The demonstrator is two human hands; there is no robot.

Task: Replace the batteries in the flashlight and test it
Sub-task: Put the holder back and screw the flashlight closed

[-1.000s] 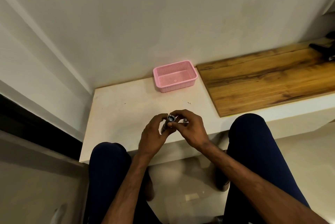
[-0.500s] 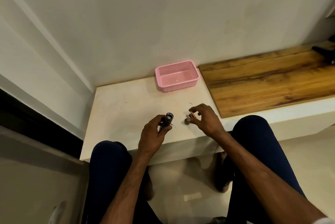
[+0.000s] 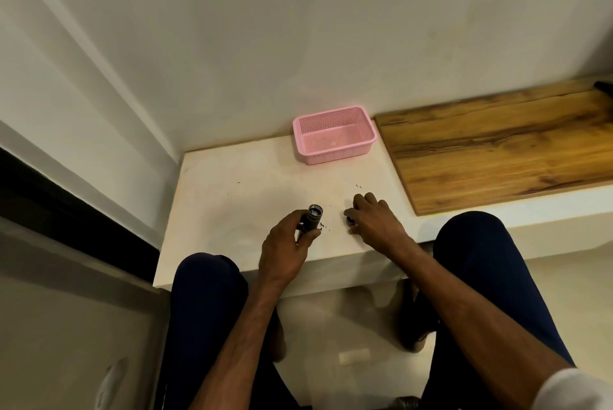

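L hand (image 3: pixel 285 240) grips the small black cylindrical metal flashlight (image 3: pixel 312 218) round its body, ringed end tilted up and away, over the white tabletop (image 3: pixel 232 210) nr the front edge. R hand (image 3: pixel 376 222) lies on the tabletop just beside it, fingers curled over a small dark round part (image 3: pixel 350 220); cannot tell whether I pinch it or only touch it. Pink perforated plastic basket (image 3: pixel 335 136) sits at rear, well apart.

The basket (image 3: pixel 334 136) is plain pink, its walls and floor a fine mesh of tiny holes. The ledge (image 3: pixel 232 204) under it is cream-white with a few dark specks. Right of the basket, the board (image 3: pixel 497 150) is warm brown wood streaked with darker grain. In front of the basket the flashlight (image 3: pixel 313 216) is black with a silvery rim, and the trousers (image 3: pixel 205 293) are dark navy.
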